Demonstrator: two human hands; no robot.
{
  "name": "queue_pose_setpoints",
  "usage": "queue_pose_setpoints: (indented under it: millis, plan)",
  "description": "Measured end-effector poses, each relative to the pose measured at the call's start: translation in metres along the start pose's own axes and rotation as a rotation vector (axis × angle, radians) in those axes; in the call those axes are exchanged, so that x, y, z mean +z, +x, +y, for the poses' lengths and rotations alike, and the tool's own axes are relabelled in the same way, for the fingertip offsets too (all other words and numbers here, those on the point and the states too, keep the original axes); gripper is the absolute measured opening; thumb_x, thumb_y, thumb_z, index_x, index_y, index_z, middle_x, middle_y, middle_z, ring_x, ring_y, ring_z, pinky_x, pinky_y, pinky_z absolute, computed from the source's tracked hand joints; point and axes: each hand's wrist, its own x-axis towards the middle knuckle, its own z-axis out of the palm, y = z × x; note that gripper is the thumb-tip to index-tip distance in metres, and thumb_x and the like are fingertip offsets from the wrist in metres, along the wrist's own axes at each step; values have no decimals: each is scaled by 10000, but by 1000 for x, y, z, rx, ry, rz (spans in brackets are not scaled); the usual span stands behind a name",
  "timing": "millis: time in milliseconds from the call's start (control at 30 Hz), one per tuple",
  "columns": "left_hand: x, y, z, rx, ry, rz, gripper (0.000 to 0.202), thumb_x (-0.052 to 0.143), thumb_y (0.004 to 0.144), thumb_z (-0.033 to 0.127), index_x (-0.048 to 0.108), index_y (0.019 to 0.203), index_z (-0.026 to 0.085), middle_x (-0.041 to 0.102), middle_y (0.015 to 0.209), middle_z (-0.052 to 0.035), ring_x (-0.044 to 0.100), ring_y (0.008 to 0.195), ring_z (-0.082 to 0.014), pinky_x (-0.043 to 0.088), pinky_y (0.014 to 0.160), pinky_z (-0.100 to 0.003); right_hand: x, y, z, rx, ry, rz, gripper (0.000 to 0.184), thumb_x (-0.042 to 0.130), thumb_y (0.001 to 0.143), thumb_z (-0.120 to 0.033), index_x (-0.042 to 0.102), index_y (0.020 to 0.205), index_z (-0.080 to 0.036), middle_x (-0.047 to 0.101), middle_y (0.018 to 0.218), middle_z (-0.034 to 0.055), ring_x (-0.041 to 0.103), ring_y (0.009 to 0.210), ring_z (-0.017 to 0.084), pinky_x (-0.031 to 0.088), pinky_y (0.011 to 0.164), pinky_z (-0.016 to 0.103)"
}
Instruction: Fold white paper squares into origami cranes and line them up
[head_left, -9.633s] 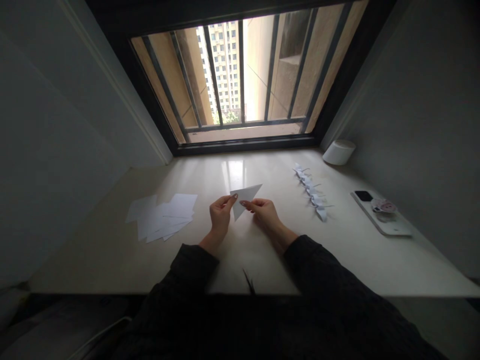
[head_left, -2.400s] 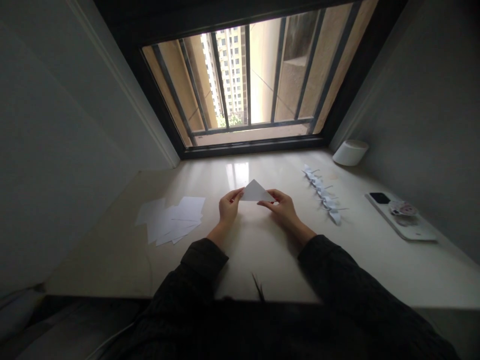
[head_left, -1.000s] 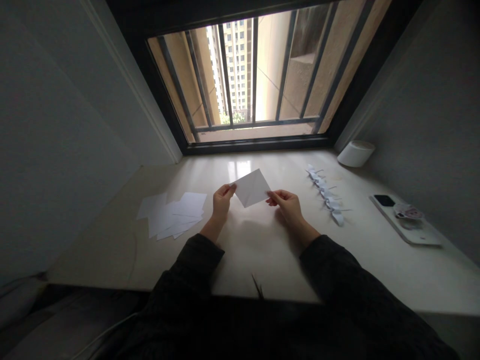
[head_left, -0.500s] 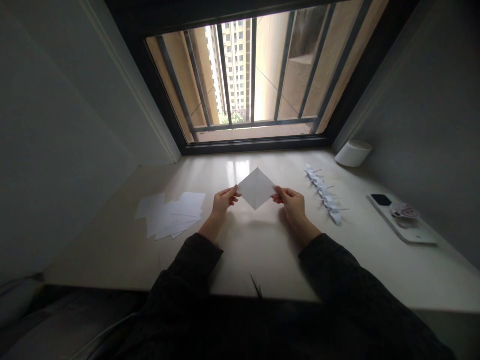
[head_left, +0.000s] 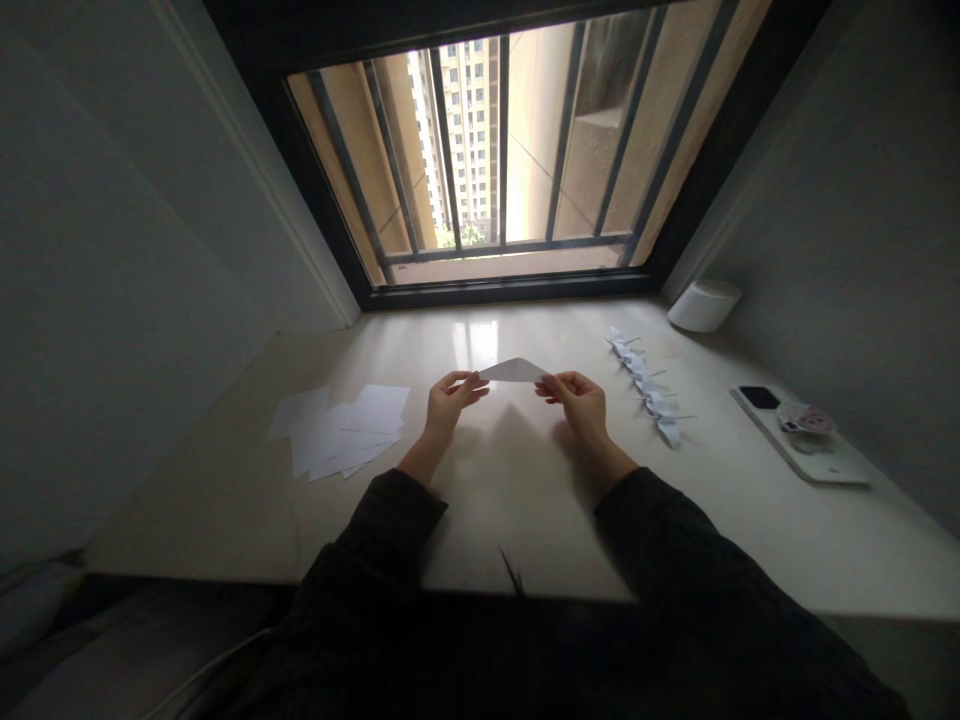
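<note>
A small white paper square (head_left: 512, 371) hangs in the air above the pale desk (head_left: 525, 480), seen nearly edge-on as a flat sliver. My left hand (head_left: 450, 402) pinches its left corner between thumb and fingers. My right hand (head_left: 576, 400) pinches the right corner the same way. Both hands sit in the middle of the desk, a little above its surface, and both arms are in dark sleeves.
A loose pile of white paper sheets (head_left: 341, 428) lies to the left. A row of several folded paper figures (head_left: 646, 390) runs along the right. Further right lie a phone (head_left: 801, 436) and a white round object (head_left: 703, 304). A barred window (head_left: 517, 160) is behind.
The paper was a folded triangle, then opened out into a diamond held by two corners. Since half a second ago it has tipped flat, so only its edge shows.
</note>
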Motion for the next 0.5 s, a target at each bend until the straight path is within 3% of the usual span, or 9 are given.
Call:
queue_pose_setpoints:
  millis: [133,300,500]
  plan:
    - [2,0,-1,19,-18,1,338,776,609,409,630,745,136,708,719,-64,691,727,-186,516,754,-315,1,0,-2,-67,-6,23,295,785,613,-409,604,618,-175,686,615,37,662,615,171,496,577,273]
    - [4,1,-3,68,-104,67,300,780,606,375,616,699,141,697,728,-28,681,717,-148,513,803,-315,3,-3,-5,-102,-21,-9,320,786,602,-424,570,592,-188,677,618,27,669,650,185,520,627,301]
    - [8,-4,-2,69,-148,3,332,786,606,337,635,847,165,702,773,-31,686,762,-170,500,823,-336,2,-4,-5,-122,-11,-21,301,797,586,-411,585,626,-200,699,683,33,671,689,195,541,666,330]
